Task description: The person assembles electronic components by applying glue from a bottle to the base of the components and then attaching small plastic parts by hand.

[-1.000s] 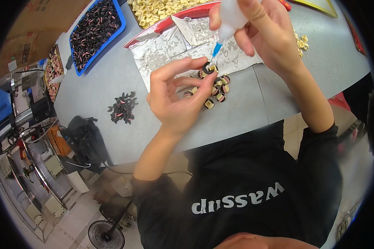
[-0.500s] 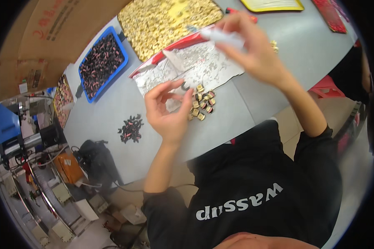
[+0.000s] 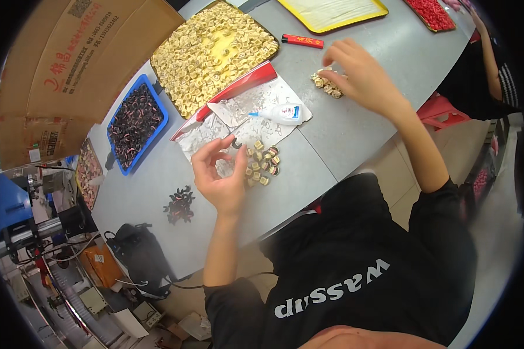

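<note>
Gently hold the black curved piece point(image 3: 236, 143), pinched mid-frame in the left grip point(image 3: 220, 181); pick cream blocks point(image 3: 330, 88), upper right, one by one with the right grip point(image 3: 364, 81) (cannot tell if apart or together).

From my end I see a loose black T-shirt point(image 3: 384, 302), its left sleeve point(image 3: 239, 308) and right sleeve point(image 3: 442, 221) short and equally black. Across its front I make out large pale grey lettering point(image 3: 334, 291), bold and rounded. The forearms point(image 3: 221, 250), the left hand point(image 3: 218, 183) and the right hand point(image 3: 361, 78) are bare.
</note>
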### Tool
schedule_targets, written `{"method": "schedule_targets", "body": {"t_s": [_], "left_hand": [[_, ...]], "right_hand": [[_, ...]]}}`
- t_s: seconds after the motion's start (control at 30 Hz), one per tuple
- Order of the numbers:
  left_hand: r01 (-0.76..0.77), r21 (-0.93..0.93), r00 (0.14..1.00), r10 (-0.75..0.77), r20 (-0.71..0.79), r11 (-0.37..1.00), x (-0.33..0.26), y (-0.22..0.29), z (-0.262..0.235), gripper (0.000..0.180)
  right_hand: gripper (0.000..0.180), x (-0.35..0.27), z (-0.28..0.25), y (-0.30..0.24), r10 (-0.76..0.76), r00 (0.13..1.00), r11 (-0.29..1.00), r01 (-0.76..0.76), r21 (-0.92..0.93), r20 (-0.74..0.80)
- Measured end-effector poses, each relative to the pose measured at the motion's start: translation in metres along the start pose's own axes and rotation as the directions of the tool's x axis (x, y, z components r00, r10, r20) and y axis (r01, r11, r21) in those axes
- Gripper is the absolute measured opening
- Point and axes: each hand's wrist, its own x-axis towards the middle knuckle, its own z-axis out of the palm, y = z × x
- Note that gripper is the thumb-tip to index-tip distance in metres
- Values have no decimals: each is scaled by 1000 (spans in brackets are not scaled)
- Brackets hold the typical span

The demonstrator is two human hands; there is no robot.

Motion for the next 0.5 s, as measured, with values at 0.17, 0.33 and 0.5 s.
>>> {"method": "schedule_targets", "body": {"t_s": [0.17,0.33,0.5], "left_hand": [[-92,66,995,89,33,994,1,-5,-3,45],[-174,100,984,176,-10,980,3,-7,-1,41],[-212,125,977,213,3,969,4,-8,0,42]], "right_hand": [[25,-9,-7,9,24,993,996,-34,81,119],[25,-3,0,11,46,986,984,-72,163,159],[25,5,0,12,64,962,957,-134,257,265]]}}
